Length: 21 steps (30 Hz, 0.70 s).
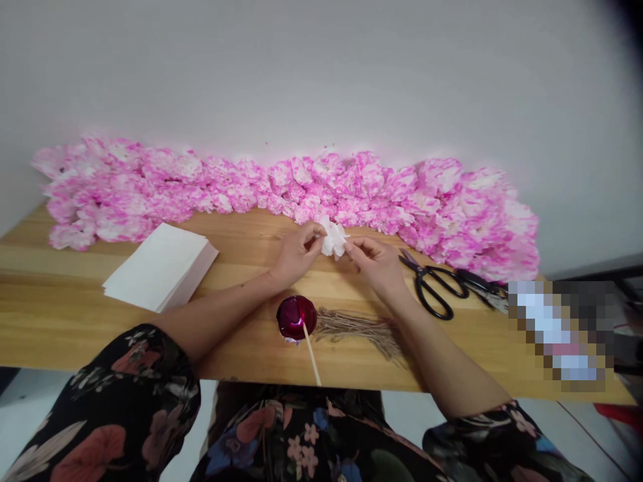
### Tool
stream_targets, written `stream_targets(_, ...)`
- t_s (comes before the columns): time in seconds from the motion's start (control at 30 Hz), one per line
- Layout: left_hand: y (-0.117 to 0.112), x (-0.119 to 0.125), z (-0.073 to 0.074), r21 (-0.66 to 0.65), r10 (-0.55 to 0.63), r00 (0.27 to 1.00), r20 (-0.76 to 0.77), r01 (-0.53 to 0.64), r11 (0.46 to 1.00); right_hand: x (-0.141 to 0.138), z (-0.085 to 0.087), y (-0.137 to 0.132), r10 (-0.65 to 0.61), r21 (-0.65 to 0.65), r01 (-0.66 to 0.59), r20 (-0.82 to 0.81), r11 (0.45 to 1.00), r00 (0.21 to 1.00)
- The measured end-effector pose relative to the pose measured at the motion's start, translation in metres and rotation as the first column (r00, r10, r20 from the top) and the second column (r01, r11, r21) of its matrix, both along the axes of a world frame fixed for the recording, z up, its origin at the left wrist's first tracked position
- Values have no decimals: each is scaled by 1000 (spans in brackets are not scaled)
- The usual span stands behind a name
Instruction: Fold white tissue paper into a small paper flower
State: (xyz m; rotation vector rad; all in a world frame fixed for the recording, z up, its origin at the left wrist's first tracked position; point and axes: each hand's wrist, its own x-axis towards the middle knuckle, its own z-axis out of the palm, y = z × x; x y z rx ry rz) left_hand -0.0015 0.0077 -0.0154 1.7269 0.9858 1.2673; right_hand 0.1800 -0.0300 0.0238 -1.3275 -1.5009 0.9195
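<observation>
A small white paper flower (333,238) is held up between my two hands, over the middle of the table. My left hand (299,253) pinches its left edge, and the fingers of my right hand (374,262) are closed on its lower right edge. Just below my hands sits a small dish of magenta dye (291,317) with a thin wooden stick (311,355) leaning out of it toward me. Beside the dish, a bundle of thin brown twine strands (359,325) lies partly under my right forearm.
A long bank of pink and white paper flowers (145,194) lines the back of the wooden table (241,258) against the wall. At left lies a stack of white paper (158,264). Black-handled scissors (432,288) and pliers-like cutters (482,284) lie at right, near a blurred-out patch.
</observation>
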Motion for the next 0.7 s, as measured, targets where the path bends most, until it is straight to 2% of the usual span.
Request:
stream_targets(0.1,-2,-2,5,102,9,994,-113,2,995,0,1,0,24,-43,-27,-84,999,996)
stream_targets(0.17,-3,-3,8,147,-34,988,-153,56,987,-1,1,0,35,-55,-40,-99,998,995)
stream_targets(0.23,-3,-2,9,167,-70,983,-171,99,981,-1,1,-1,49,-56,-55,-96,997,994)
stream_targets(0.33,-5,-2,11,150,-65,976,-207,97,984,0,-2,-1,64,-49,-68,-73,996,995)
stream_targets(0.57,-9,-1,20,56,-90,979,-182,102,993,1,-12,-2,38,56,-44,97,997,995)
stream_targets(0.7,-8,-1,18,39,-51,982,-180,59,998,-1,-9,-6,58,174,-106,265,979,963)
